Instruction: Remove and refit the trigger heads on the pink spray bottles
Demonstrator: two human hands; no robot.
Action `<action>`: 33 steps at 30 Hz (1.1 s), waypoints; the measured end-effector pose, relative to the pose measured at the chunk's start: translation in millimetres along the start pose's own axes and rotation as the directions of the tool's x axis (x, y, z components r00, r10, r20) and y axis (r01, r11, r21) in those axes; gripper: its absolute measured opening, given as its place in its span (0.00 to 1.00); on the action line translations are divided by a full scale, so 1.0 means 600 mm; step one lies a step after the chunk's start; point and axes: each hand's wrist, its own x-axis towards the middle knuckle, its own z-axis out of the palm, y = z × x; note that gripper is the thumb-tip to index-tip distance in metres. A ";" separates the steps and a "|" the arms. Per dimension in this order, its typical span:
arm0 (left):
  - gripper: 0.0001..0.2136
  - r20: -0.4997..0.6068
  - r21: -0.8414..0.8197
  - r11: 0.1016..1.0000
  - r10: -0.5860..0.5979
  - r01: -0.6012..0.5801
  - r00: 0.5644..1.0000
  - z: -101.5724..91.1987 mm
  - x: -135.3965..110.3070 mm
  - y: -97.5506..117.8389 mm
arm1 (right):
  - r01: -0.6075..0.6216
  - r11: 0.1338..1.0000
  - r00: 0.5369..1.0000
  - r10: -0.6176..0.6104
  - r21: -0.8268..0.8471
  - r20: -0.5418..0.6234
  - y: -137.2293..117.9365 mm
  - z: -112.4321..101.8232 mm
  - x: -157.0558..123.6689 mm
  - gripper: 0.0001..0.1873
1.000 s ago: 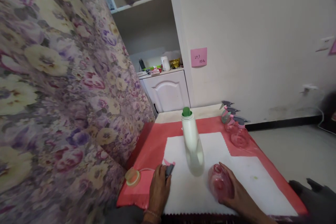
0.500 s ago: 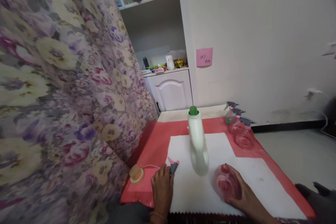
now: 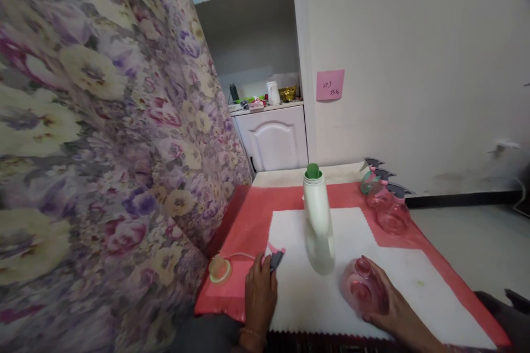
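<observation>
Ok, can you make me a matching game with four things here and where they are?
1. Tall pale bottle
2. Small pink bottle
3. Grey-and-pink spray head
4. Row of spray bottles

A. At the left hand
B. Near the right edge of the red cover
C. Standing on the white sheet, untouched
D. In the right hand

Pairs: 1-C, 2-D, 3-A, 4-B

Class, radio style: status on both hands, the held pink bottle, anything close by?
Left hand touching spray head. Right hand gripping pink bottle, no spray head fitted. Pale-green bottle stands nearby, to its left; gap visible.
</observation>
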 end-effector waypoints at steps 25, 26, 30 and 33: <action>0.14 -0.142 -0.076 0.995 0.048 -0.059 0.989 0.030 0.016 -0.030 | 0.156 0.987 0.973 -0.146 0.044 -0.180 -0.077 -0.041 0.029 0.49; 0.14 -0.147 -0.077 0.995 0.050 -0.062 0.988 0.032 0.016 -0.031 | 0.155 0.988 0.974 -0.149 0.019 -0.172 -0.089 -0.048 0.031 0.49; 0.14 -0.170 -0.091 0.993 0.063 -0.079 0.983 0.046 0.014 -0.038 | 0.158 0.986 0.973 -0.163 -0.046 -0.163 -0.128 -0.076 0.037 0.48; 0.13 -0.164 -0.096 0.993 0.056 -0.073 0.985 0.058 0.015 -0.045 | 0.179 0.979 0.961 -0.195 -0.096 -0.195 -0.146 -0.096 0.045 0.46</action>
